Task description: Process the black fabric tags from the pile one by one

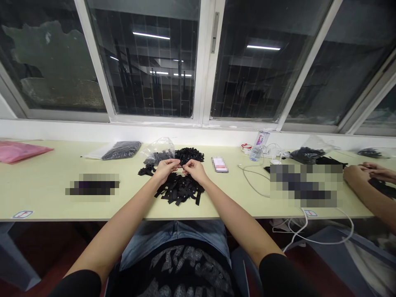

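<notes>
My left hand [167, 170] and my right hand [195, 170] meet over the table, fingertips pinched close together. Between them is a small black strip, mostly covered by the fingers. Just below the hands lies a loose pile of short black strips [179, 190], some with tiny shiny dots on them. Behind the hands rises a second, denser heap of black pieces [190, 155]. To the left of that heap, a clear plastic bag [159, 150] holds more dark pieces, and a few strips [146, 170] lie in front of it.
Right of the piles lies a phone [220, 164]. Farther right are a clear bottle [259, 145], a white cable [252, 181] and a blurred dark item [306, 185]. Another person's hands [368, 173] work at the right edge. A dark packet [121, 150] and pink plastic [23, 151] lie left.
</notes>
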Demonstrator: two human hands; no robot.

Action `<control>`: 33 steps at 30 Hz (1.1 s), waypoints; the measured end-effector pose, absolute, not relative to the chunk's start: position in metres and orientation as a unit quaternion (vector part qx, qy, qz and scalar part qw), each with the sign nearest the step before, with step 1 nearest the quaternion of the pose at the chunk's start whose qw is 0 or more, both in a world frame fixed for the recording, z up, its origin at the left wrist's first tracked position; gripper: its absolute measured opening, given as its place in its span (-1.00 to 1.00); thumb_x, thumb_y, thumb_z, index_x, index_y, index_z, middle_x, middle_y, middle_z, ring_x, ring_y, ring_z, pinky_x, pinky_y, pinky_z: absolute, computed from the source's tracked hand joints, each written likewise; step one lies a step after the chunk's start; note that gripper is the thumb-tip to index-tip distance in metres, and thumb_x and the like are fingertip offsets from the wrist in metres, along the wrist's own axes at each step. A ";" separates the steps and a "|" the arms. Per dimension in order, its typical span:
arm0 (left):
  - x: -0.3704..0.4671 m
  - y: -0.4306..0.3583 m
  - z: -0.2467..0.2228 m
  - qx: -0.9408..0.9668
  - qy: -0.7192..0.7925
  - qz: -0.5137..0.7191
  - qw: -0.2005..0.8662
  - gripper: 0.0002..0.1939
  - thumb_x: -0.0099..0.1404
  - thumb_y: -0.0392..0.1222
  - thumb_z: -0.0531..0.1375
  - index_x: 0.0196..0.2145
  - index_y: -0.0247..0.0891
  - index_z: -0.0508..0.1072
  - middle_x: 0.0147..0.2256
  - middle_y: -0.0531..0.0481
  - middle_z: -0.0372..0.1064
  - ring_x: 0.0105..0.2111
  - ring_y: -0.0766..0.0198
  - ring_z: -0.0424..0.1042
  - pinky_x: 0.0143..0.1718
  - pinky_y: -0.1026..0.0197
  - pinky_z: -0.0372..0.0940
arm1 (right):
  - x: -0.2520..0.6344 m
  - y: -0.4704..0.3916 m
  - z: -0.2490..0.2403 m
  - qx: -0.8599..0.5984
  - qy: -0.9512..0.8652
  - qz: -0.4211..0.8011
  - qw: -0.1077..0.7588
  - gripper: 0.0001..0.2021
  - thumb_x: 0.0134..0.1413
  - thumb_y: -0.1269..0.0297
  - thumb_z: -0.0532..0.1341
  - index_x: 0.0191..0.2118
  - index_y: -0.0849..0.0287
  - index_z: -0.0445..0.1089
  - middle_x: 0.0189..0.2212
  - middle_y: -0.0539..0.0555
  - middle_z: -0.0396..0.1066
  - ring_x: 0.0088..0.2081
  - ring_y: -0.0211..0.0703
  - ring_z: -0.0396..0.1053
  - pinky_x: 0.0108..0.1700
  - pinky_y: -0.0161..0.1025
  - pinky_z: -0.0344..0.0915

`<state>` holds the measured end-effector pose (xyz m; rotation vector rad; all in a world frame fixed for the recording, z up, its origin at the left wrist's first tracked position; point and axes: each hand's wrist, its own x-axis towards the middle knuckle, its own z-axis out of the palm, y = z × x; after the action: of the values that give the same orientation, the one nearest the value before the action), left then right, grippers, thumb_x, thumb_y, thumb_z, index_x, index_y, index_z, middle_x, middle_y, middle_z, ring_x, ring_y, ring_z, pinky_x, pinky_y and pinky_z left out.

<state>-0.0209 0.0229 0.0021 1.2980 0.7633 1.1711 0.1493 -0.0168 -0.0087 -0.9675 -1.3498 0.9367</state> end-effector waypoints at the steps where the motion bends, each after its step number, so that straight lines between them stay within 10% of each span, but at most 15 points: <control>1: -0.021 0.023 0.002 0.556 0.329 0.501 0.576 -0.58 -0.03 0.01 0.49 -0.29 -0.35 0.60 -0.37 -0.18 0.55 -0.31 0.19 0.53 -0.26 0.20 0.33 | 0.149 -0.016 -0.009 -0.409 -0.575 0.402 0.584 -0.69 -0.08 0.14 0.38 -0.41 0.14 0.22 -0.60 -0.05 0.41 -0.54 -0.20 0.47 -0.44 -0.28 0.42; 33: -0.017 0.020 -0.004 0.604 0.356 0.496 0.513 -0.69 0.03 -0.03 0.41 -0.33 -0.32 0.61 -0.34 -0.14 0.55 -0.37 0.21 0.47 -0.37 0.23 0.27 | 0.148 -0.016 -0.012 -0.384 -0.586 0.433 0.567 -0.60 0.02 -0.13 0.28 -0.33 0.16 0.33 -0.55 -0.04 0.36 -0.51 -0.29 0.32 -0.45 -0.33 0.28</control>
<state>-0.0174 0.0197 -0.0042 1.4516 0.8559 1.1936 0.1482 -0.0163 -0.0115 -0.9015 -1.3784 1.0176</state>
